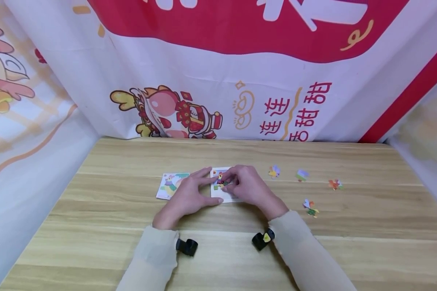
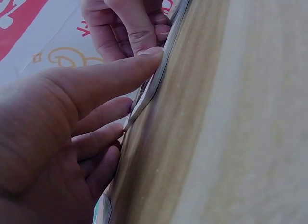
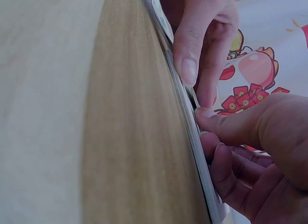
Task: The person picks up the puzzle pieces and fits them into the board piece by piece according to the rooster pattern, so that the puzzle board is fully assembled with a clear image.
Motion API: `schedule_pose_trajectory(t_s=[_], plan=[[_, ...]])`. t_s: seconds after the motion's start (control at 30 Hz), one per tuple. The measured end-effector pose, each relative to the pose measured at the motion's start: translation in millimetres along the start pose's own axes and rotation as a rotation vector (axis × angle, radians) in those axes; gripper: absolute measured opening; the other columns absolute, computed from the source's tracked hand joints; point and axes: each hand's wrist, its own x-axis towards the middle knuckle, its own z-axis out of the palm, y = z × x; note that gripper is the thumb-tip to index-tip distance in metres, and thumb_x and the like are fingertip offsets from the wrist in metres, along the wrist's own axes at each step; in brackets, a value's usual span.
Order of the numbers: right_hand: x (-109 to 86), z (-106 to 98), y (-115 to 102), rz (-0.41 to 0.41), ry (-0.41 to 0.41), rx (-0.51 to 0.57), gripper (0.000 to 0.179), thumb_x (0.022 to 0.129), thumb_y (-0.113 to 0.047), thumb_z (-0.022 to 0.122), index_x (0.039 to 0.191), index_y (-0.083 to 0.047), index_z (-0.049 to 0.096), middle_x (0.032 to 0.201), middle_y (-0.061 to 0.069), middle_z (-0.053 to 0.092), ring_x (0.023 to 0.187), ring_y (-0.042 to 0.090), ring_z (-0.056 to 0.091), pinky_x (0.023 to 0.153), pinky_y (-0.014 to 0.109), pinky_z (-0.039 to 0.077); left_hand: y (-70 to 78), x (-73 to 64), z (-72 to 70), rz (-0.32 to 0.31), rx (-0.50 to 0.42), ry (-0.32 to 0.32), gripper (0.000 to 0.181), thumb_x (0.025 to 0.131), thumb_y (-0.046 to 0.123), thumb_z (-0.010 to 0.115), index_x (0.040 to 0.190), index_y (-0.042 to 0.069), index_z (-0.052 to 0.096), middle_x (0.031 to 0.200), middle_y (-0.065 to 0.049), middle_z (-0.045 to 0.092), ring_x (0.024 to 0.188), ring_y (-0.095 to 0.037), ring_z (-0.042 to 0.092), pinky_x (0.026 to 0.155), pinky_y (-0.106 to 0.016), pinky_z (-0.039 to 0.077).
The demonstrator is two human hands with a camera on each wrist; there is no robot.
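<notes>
The puzzle board (image 1: 230, 198) lies flat at the centre of the head frame; colourful pieces occupy its upper-left area, and its lower strip is bare white. The right hand (image 1: 248, 186) reaches in from the right, thumb and index finger set narrow, pinching a puzzle piece (image 1: 225, 184) at the board surface; this hand covers the board's right portion. The left hand (image 1: 191, 196) is spread wide at the board's left side, its thumb on the lower-left corner and its fingers along the upper-left edge. The left hand also obscures the right part of the picture card (image 1: 166, 189), located just left of the board. Loose puzzle pieces (image 1: 335, 184) are scattered right of centre, apart from the board and unobstructed. All rest on the wood-grain table (image 1: 218, 258). A printed red-and-white curtain (image 1: 204, 52) fills the upper frame behind the table.
</notes>
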Motion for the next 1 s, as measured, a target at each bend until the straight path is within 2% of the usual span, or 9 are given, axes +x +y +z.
schedule_pose_trajectory(t_s=[0.33, 0.53, 0.77, 1.0], plan=[[-0.7, 0.0, -0.1, -0.011, -0.003, -0.029, 0.018, 0.092, -0.012, 0.087, 0.109, -0.013, 0.080, 0.101, 0.001, 0.073, 0.085, 0.016, 0.063, 0.078, 0.029, 0.057, 0.2, -0.3, -0.6, 0.016, 0.025, -0.009, 0.072, 0.089, 0.038, 0.090, 0.153, 0.018, 0.061, 0.177, 0.001, 0.035, 0.167, -0.034, 0.026, 0.134, -0.060, 0.027], [-0.2, 2.4, 0.6, 0.013, -0.006, -0.014, 0.025, 0.089, -0.015, 0.090, 0.110, -0.015, 0.078, 0.099, -0.001, 0.072, 0.084, 0.016, 0.063, 0.076, 0.028, 0.057, -0.7, -1.0, -0.3, 0.008, 0.029, -0.011, 0.073, 0.089, 0.038, 0.090, 0.153, 0.019, 0.061, 0.177, 0.001, 0.035, 0.167, -0.033, 0.025, 0.134, -0.060, 0.026], [-0.1, 3.5, 1.0, 0.024, -0.011, -0.018, 0.022, 0.089, -0.013, 0.090, 0.108, -0.014, 0.080, 0.098, -0.001, 0.072, 0.085, 0.015, 0.064, 0.080, 0.029, 0.059, -1.7, -0.5, 0.9, 0.008, 0.022, -0.007, 0.072, 0.089, 0.038, 0.090, 0.153, 0.018, 0.061, 0.177, 0.001, 0.036, 0.167, -0.034, 0.025, 0.134, -0.061, 0.025], [-1.2, 3.1, 0.6, 0.000, 0.012, -0.025, 0.019, 0.088, -0.012, 0.090, 0.105, -0.015, 0.084, 0.098, -0.001, 0.073, 0.082, 0.014, 0.064, 0.076, 0.028, 0.057, -1.0, -1.3, -0.2, 0.006, 0.019, -0.006, 0.071, 0.089, 0.039, 0.089, 0.152, 0.019, 0.062, 0.177, 0.001, 0.036, 0.167, -0.034, 0.026, 0.134, -0.061, 0.027]])
